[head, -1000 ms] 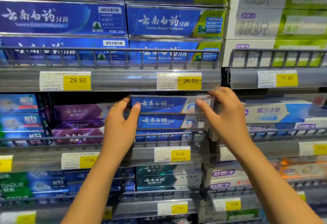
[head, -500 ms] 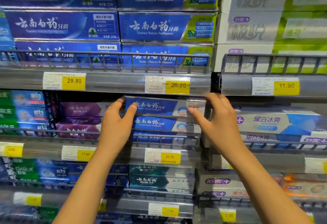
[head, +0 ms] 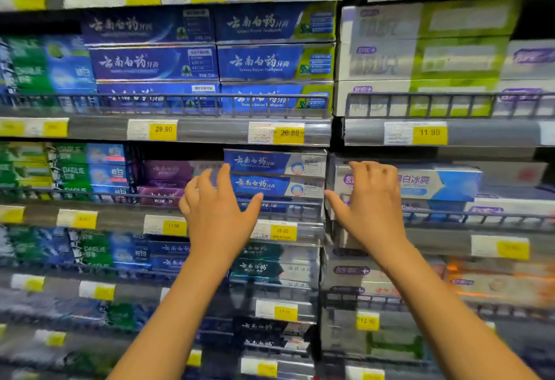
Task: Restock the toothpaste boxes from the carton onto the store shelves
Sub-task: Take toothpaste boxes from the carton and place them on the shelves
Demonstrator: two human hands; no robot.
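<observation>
A blue and silver toothpaste box (head: 270,162) lies on top of a stack of like boxes (head: 273,187) on the middle shelf, behind a wire rail (head: 288,203). My left hand (head: 217,210) hovers just left of the stack, fingers spread and holding nothing. My right hand (head: 371,199) hovers to the stack's right, in front of a white and blue box (head: 438,181), fingers loosely bent and holding nothing. Neither hand touches the stack. No carton is in view.
Shelves full of toothpaste boxes fill the view. Purple boxes (head: 168,173) sit left of the stack, large blue boxes (head: 270,62) on the shelf above, white and green boxes (head: 426,61) at upper right. Yellow price tags (head: 288,133) line each shelf edge.
Both hands have let go of the top blue box and drawn back from the stack. The view has tilted up, so another shelf edge shows at the top.
</observation>
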